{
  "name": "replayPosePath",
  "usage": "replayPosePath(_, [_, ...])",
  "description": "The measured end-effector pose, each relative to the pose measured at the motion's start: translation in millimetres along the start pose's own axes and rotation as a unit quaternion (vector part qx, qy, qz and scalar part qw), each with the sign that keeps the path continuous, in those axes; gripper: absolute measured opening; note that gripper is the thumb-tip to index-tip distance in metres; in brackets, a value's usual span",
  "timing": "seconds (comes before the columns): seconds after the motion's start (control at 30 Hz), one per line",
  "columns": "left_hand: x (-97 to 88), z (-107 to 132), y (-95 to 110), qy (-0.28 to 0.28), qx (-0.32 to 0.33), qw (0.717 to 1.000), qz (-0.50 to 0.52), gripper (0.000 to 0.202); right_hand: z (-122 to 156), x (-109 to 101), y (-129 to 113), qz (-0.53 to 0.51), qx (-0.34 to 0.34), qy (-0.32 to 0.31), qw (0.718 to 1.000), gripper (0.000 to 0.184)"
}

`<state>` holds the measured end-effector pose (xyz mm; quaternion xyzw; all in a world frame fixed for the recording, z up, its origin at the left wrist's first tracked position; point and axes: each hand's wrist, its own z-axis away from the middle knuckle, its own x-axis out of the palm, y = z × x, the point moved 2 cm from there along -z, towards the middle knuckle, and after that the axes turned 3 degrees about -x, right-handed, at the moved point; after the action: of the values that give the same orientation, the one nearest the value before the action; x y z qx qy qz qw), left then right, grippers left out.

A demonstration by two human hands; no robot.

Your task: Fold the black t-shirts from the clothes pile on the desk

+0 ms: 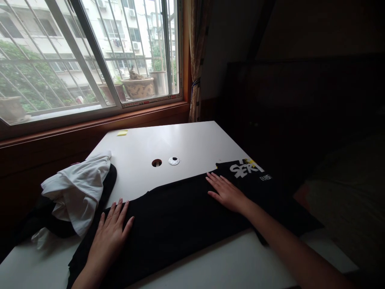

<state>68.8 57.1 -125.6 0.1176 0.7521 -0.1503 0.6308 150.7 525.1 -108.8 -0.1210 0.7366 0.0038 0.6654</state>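
A black T-shirt (177, 216) with white and yellow lettering lies spread lengthwise across the white table (192, 140). Its printed part is at the right, and some cloth hangs past the table's right edge. My left hand (111, 233) rests flat on the shirt's left part, fingers stretched out. Farther right, my right hand (224, 190) lies flat near the shirt's far edge, just left of the lettering, fingers extended. Neither hand grips the cloth.
Crumpled white and black clothes (81, 188) lie at the table's left edge. Behind the shirt are a round hole (157, 163), a silver ring-shaped cover (173, 161) and a yellow sticky note (122, 133). A barred window (120, 52) and a curtain (197, 60) stand beyond.
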Motion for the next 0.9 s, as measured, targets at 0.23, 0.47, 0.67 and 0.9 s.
replayPosePath(0.23, [4.1, 0.7, -8.7, 0.002, -0.004, 1.0, 0.01, 0.066, 11.1, -0.7, 33.7, 0.059, 0.025, 0.04, 0.997, 0.061])
replayPosePath(0.47, [4.1, 8.6, -34.3, -0.002, -0.036, 0.999, 0.016, 0.07, 17.5, 3.7, 53.9, 0.061, 0.077, 0.071, 0.993, 0.06])
replayPosePath(0.67, [7.9, 10.6, -41.1, 0.014, -0.03, 0.999, 0.037, 0.07, 25.0, 7.8, 75.2, 0.025, 0.13, 0.084, 0.988, 0.062])
replayPosePath(0.9, [11.3, 10.5, -41.4, 0.021, -0.023, 0.999, 0.036, 0.071, 24.5, 8.7, 78.0, 0.022, 0.13, 0.107, 0.985, 0.06])
